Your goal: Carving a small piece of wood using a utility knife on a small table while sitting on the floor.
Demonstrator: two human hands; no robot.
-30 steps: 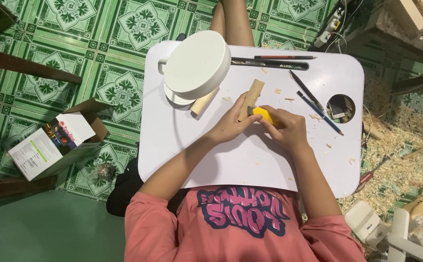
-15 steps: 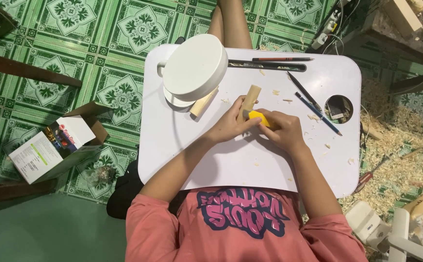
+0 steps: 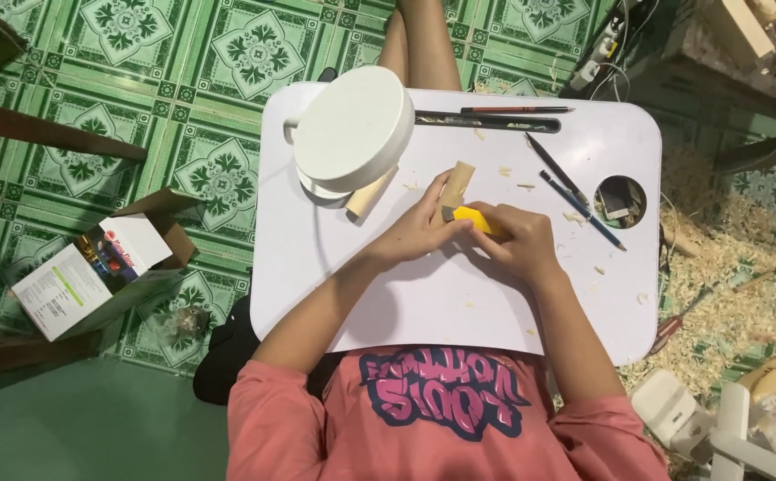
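My left hand [image 3: 419,230] grips the near end of a small pale wooden block [image 3: 455,185] that lies on the white lap table [image 3: 459,303]. My right hand [image 3: 520,242] is closed around a yellow utility knife [image 3: 477,218], whose tip rests against the block's near end. The two hands touch each other at the middle of the table. The blade itself is hidden between the fingers.
A round white lamp [image 3: 352,129] and a wooden dowel [image 3: 370,196] sit at the table's far left. Pencils [image 3: 575,191], a dark tool [image 3: 486,120] and a cup hole [image 3: 620,201] are to the right. An open cardboard box [image 3: 94,272] and wood shavings [image 3: 726,249] lie on the green tiled floor.
Both hands and the knife have shifted very slightly toward me on the block; nothing else has moved.
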